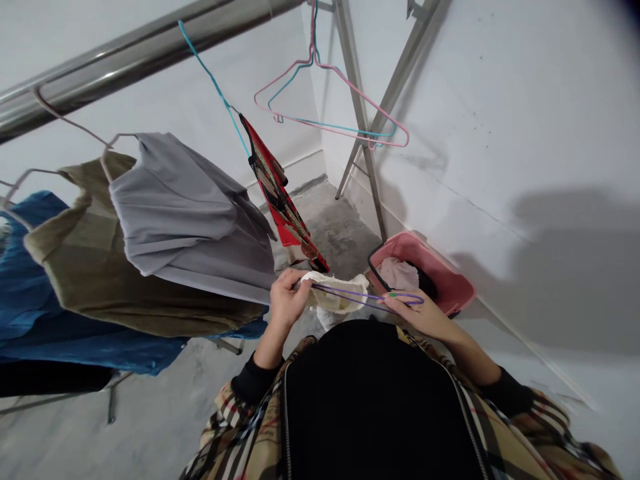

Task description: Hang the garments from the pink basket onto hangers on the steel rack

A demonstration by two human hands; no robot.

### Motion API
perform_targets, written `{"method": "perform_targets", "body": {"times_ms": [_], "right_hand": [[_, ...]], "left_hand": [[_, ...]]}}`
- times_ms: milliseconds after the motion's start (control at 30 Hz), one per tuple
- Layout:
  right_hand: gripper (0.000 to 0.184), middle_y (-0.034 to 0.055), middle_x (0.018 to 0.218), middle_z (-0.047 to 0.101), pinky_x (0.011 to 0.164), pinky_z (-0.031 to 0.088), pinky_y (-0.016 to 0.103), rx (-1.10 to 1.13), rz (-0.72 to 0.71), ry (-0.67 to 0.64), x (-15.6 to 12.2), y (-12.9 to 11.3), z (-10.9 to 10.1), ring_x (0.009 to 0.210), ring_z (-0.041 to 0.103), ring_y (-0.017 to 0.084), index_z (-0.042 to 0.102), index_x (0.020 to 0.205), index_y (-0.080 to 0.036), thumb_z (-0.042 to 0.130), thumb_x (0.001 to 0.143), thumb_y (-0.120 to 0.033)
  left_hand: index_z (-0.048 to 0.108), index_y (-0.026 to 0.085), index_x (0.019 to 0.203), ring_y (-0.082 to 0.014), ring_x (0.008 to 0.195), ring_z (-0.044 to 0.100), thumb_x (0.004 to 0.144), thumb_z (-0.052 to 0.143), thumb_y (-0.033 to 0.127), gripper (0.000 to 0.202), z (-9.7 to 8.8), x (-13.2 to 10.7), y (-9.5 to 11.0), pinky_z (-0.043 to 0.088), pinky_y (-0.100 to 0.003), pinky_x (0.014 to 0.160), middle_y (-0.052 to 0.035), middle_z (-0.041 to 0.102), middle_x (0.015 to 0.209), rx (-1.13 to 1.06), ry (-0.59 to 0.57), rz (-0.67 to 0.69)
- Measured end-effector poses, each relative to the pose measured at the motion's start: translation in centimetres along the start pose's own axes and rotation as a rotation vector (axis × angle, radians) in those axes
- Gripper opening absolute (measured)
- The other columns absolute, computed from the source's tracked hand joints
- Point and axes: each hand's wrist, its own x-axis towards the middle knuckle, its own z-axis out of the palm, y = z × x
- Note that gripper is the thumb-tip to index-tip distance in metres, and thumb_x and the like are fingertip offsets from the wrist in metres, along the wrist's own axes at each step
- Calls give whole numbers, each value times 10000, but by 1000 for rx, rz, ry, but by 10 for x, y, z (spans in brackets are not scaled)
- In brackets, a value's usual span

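My left hand (289, 301) is closed, its thumb and fingers pinching the edge of a small white garment (359, 288) along with one end of a purple wire hanger (346, 292). The garment's opening is spread around part of the hanger, and its lower part hangs down in front of my body. My right hand (419, 316) is closed on the hanger near its hook, which points right. What kind of garment it is I cannot make out.
A metal rail (125, 57) carries a grey garment (175, 193), an olive garment (80, 247), a blue garment (30, 327) and a red patterned cloth (285, 207). Pink and blue hangers (340, 127) hang by the stand's legs (357, 80). A pink basket (450, 277) holding cloth stands right, by the wall.
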Motion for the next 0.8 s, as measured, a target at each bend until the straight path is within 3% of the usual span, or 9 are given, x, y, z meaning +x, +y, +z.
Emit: {"method": "perform_targets", "body": {"times_ms": [167,400,467,600,700,800], "right_hand": [[387,40,857,749,732,524,306,-44,-25,-13,24,2,31,796,685,210,750,896,-219,458,926,-470],[426,26,663,670,634,478,269,49,-142,23,43,8,47,635,607,159,684,700,-197,445,925,-468],[431,20,623,642,610,461,268,66,-145,51,46,8,45,605,584,153,663,659,-196,454,916,-473],[415,16,616,635,563,428,254,109,-160,19,55,-1,41,577,555,142,677,678,-186,482,889,-486],[360,20,718,674,602,446,246,106,-168,-19,63,-1,29,631,574,138,696,762,-187,534,852,-495],[291,52,913,713,773,481,282,47,-122,138,66,21,12,824,627,172,702,917,-192,555,852,-435]], "left_hand": [[753,196,917,-157,737,571,837,561,276,223,11,-9,12,443,-278,690,-42,612,778,150,-115,138],[730,286,1026,-266,1066,540,862,600,342,216,16,-13,26,360,-425,918,-83,676,1032,451,-264,495],[699,267,1106,-240,985,578,890,569,377,275,13,-10,27,370,-387,880,-88,693,967,504,-334,511],[677,263,1150,-172,714,579,942,473,419,330,5,-6,25,348,-286,648,-54,677,787,577,-461,483],[691,280,1126,-163,685,569,950,465,399,310,-3,-7,19,311,-270,587,-38,652,735,595,-403,446],[701,278,1119,-156,682,571,941,494,385,293,-12,-11,14,309,-259,579,-28,637,703,584,-300,394]]}}
